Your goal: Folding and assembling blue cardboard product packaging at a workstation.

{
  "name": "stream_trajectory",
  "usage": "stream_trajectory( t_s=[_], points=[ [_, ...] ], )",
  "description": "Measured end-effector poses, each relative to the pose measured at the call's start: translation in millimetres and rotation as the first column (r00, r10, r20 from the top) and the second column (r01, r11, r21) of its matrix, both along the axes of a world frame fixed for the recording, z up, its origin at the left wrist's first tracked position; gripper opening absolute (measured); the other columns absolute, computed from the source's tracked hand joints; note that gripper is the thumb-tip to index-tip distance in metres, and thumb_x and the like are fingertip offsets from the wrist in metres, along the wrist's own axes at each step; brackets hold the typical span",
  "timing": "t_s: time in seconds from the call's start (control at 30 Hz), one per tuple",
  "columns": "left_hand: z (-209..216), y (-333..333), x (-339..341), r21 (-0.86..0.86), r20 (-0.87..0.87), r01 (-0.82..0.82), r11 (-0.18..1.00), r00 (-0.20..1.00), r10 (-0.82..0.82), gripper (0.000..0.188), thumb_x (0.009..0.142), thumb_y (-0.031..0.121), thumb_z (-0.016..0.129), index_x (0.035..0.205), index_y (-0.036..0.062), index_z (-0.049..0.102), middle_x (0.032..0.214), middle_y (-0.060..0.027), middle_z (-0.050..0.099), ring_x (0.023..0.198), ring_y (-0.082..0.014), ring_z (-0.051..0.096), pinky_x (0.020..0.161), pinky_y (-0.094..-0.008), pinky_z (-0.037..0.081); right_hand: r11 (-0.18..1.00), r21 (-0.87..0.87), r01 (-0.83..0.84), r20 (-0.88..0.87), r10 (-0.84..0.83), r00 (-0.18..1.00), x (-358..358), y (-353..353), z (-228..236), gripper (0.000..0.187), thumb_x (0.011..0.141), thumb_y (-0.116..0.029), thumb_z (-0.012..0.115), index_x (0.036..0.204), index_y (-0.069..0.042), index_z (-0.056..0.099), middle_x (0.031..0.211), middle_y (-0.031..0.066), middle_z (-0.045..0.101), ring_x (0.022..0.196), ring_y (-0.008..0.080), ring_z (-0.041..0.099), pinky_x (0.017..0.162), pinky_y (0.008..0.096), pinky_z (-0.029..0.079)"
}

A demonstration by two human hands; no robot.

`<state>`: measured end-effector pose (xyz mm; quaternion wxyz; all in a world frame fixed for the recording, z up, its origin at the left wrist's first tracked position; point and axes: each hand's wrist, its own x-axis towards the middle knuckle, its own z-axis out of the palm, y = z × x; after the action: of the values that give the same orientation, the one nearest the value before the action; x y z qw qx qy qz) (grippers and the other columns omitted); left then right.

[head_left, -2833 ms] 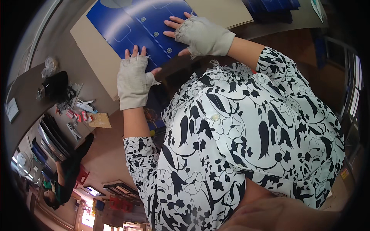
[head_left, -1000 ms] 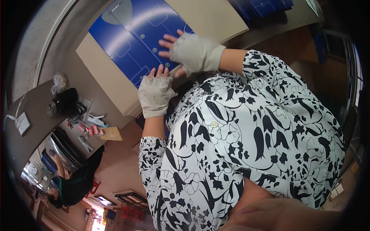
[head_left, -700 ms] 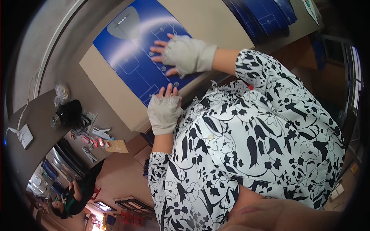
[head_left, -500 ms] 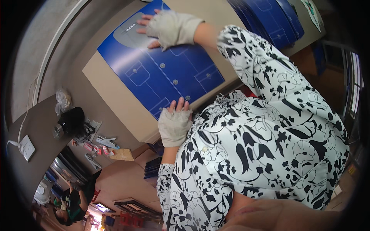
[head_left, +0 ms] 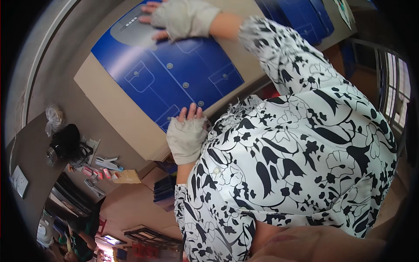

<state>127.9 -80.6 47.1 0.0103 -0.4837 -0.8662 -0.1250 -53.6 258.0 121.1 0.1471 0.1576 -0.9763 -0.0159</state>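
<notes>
Both unclenched: R hand (head_left: 181,19) splayed over blue sheet (head_left: 163,87); L hand (head_left: 187,137) touching btm edge (head_left: 221,94).

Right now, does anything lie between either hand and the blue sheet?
Nothing visible besides the fingerless gloves. The left hand has bare fingertips over the near edge of the blue sheet; the right hand is over its grey patch, though contact there is hard to tell. Loose tools lie off to the left.
</notes>
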Motion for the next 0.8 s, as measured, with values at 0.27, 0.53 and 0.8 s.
stream_trajectory(
  t_s=[0.27, 0.53, 0.8],
  points=[
    [17.2, -3.7, -49.0, 0.115, -0.113, -0.055, 0.992, 0.991, 0.068, 0.032, 0.088, 0.023, 0.073, 0.119, 0.0204, 0.074, 0.132, -0.0003, 0.074, 0.124, -0.0268, 0.067, 0.101, -0.0506, 0.051, 0.985, -0.144, 0.091, 0.372, -0.031, 0.928, 184.1, -91.7, -19.6, 0.077, 0.096, -0.057, 0.060, 0.154, -0.008, 0.049, 0.165, 0.0197, 0.038, 0.154, 0.0381, 0.035, 0.124, 0.0553, 0.030],
    [37.4, -6.8, -72.7, 0.086, 0.008, -0.028, 0.996, 1.000, 0.028, 0.033, 0.087, 0.016, 0.074, 0.119, 0.0125, 0.074, 0.132, -0.0094, 0.073, 0.122, -0.0298, 0.067, 0.105, -0.0489, 0.049, 0.961, -0.252, 0.112, 0.186, -0.065, 0.980, 122.3, -132.4, -42.4, 0.066, 0.103, -0.049, 0.054, 0.153, -0.006, 0.050, 0.164, 0.0188, 0.041, 0.154, 0.0352, 0.036, 0.124, 0.0568, 0.028],
    [32.8, -12.9, -180.0, 0.082, -0.220, -0.180, 0.980, 0.956, 0.194, 0.058, 0.095, 0.021, 0.071, 0.146, 0.0000, 0.057, 0.154, -0.0251, 0.052, 0.146, -0.0415, 0.045, 0.120, -0.0492, 0.038, 0.973, -0.156, 0.171, 0.248, -0.129, 0.960, 133.1, -130.4, -53.0, 0.079, 0.100, -0.060, 0.053, 0.160, -0.010, 0.040, 0.170, 0.0158, 0.030, 0.159, 0.0317, 0.024, 0.127, 0.0570, 0.018]
  ],
)
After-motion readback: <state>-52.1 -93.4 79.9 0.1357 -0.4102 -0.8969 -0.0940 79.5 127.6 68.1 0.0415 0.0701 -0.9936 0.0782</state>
